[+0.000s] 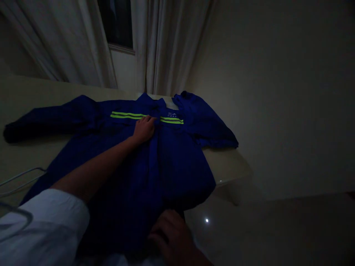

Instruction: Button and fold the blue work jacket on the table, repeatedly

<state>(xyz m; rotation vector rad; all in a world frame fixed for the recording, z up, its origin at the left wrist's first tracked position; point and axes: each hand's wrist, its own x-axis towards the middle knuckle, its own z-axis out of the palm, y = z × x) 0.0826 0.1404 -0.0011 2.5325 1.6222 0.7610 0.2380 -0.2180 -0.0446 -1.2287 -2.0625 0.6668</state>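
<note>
A dark blue long-sleeved jacket (180, 159) lies front up, with yellow-green stripes across its chest and a small pale print above them. My left hand (144, 129) reaches over it to the chest, its fingers closed on the front edge beside the stripes. Lower down, by the hem, my right hand (170, 232) has its fingers curled at the dark cloth; it is slightly blurred and its fingertips are partly hidden. One sleeve stretches out to the left, while the other bends down at the right.
Under the jacket is a pale table (230, 162), whose rounded corner shows at the right. White cables (22, 173) lie at the left. Long curtains (172, 44) hang beside a dark window (118, 22). A plain wall (277, 92) rises at the right above a shiny floor (249, 229).
</note>
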